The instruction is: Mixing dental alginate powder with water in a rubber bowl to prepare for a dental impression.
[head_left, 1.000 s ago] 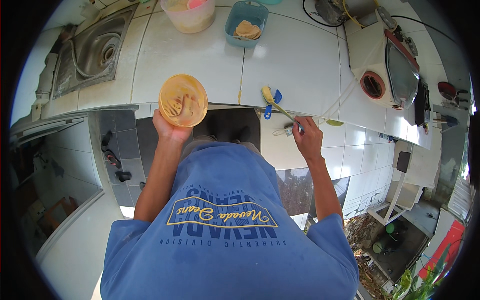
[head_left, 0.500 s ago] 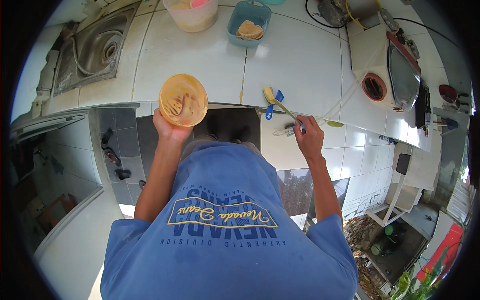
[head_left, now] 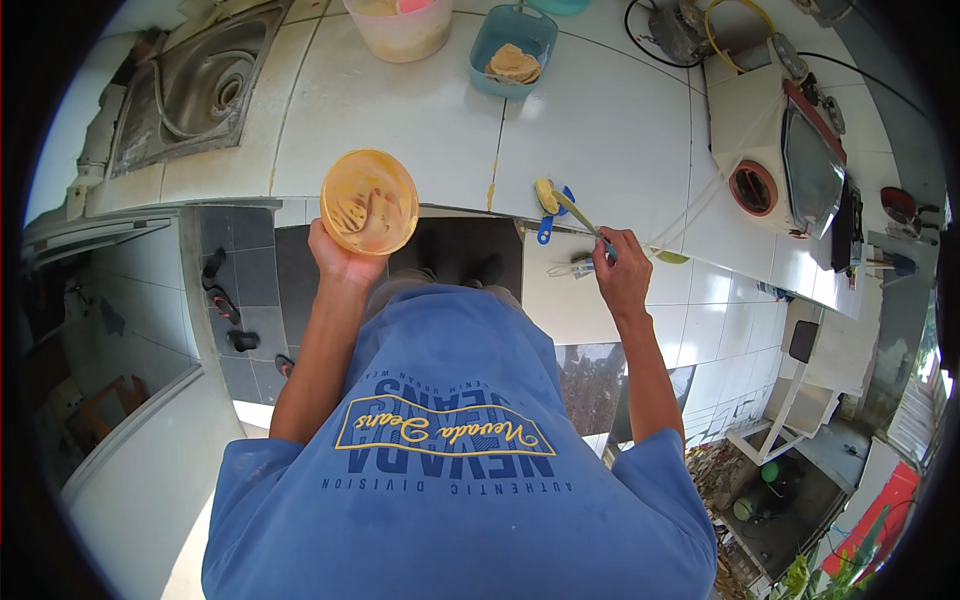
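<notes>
My left hand (head_left: 343, 262) grips a round yellow tub (head_left: 372, 205) from below, its mouth tilted up and its inside smeared with brownish-yellow residue. In my right hand (head_left: 623, 270) is a long, narrow spatula (head_left: 578, 214), pinched at its bluish handle end. The spatula's far end meets a yellowish piece (head_left: 546, 195) near the counter's front edge; whether that is its head or stuff on it, I cannot tell. Partly behind the spatula lies a blue tool (head_left: 545, 233) whose handle reaches past the edge. A wire whisk (head_left: 572, 268) shows below, left of my right hand.
On the white tiled counter (head_left: 400, 120) stand a teal container (head_left: 482, 75) with a beige lump inside and a whitish bucket (head_left: 405, 38). A steel sink (head_left: 190, 100) is at the left. At the right sits a boxy appliance (head_left: 735, 130), with cords and a motor-like unit (head_left: 676, 30) behind.
The whole counter sits slightly farther right in view. The spatula's far end has shifted a little relative to the blue tool. Both hands keep their holds, with the tub nearly still.
</notes>
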`<state>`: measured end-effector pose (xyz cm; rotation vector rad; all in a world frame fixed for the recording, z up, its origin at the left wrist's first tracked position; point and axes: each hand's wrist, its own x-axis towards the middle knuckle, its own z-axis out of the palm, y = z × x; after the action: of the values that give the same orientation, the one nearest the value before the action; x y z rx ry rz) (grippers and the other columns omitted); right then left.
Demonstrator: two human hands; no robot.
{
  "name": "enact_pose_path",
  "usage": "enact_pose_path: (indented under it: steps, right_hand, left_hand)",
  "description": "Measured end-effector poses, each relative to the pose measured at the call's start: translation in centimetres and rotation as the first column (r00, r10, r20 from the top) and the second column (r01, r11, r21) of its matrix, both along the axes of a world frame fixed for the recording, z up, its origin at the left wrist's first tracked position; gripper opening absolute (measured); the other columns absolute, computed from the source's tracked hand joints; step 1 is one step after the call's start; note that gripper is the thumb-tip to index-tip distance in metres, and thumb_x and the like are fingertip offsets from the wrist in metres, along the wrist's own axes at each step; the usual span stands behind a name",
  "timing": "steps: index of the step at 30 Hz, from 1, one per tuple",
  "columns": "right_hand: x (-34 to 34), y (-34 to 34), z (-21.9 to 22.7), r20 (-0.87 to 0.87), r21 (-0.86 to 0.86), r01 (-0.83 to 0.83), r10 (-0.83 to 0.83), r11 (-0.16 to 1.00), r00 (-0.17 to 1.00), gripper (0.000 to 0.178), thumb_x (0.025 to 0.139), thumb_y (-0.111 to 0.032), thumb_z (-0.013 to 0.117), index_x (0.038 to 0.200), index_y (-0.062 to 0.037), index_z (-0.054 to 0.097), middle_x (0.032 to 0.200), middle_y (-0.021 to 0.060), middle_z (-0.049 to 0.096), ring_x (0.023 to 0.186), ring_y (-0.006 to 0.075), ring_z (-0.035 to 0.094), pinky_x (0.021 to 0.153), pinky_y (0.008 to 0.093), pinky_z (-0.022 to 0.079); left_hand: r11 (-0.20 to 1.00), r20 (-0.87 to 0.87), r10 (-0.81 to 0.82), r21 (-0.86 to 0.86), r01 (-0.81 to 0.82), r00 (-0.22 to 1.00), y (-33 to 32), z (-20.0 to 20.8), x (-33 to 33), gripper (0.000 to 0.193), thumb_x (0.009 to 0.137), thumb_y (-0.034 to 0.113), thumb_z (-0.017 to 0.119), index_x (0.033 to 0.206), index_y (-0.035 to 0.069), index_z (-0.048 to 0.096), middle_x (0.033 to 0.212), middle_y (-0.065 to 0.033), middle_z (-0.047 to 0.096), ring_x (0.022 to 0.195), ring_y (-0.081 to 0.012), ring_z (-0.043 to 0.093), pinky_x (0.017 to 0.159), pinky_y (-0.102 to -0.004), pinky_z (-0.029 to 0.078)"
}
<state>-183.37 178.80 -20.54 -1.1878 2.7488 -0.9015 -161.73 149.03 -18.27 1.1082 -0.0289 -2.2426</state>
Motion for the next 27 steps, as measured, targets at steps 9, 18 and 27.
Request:
enact_pose_path:
  steps: [9, 18, 27]
  right_hand:
    - [0.1, -0.7, -0.2, -0.007, 0.004, -0.009, 0.009, 1.0, 1.0, 0.014, 0.084, -0.008, 0.065, 0.098, -0.0077, 0.066, 0.084, 0.0053, 0.064, 0.052, 0.0182, 0.061, 0.051, 0.032, 0.05]
    - [0.7, -2.8, 4.7, 0.325, -0.22, 0.206, -0.128, 0.954, 0.937, 0.019, 0.089, -0.01, 0.064, 0.105, -0.0006, 0.066, 0.074, 0.0046, 0.061, 0.063, 0.0102, 0.055, 0.056, 0.0256, 0.044]
    - [2.6, -10.4, 17.3, -0.038, 0.074, -0.426, 0.43, 0.901, 0.902, 0.018, 0.09, -0.011, 0.063, 0.105, -0.0025, 0.067, 0.069, 0.0061, 0.06, 0.059, 0.0176, 0.059, 0.053, 0.0317, 0.047]
  left_hand:
    - [1.0, -0.048, -0.005, 0.008, 0.006, 0.999, -0.1, -0.1, 0.4, 0.045, 0.097, 0.034, 0.039, 0.13, 0.006, 0.052, 0.129, -0.0139, 0.056, 0.119, -0.0322, 0.054, 0.102, -0.0501, 0.045]
    - [0.99, -0.213, -0.141, -0.039, 0.135, 0.967, 0.1, 1.2, -0.3, 0.048, 0.091, 0.038, 0.039, 0.126, 0.01, 0.056, 0.125, -0.0106, 0.058, 0.117, -0.029, 0.056, 0.099, -0.0494, 0.048]
    - [0.922, -0.376, -0.387, -0.145, 0.359, 0.842, 0.1, 5.6, -3.9, 0.05, 0.096, 0.043, 0.047, 0.13, 0.008, 0.051, 0.127, -0.0127, 0.058, 0.117, -0.0305, 0.056, 0.101, -0.0513, 0.046]
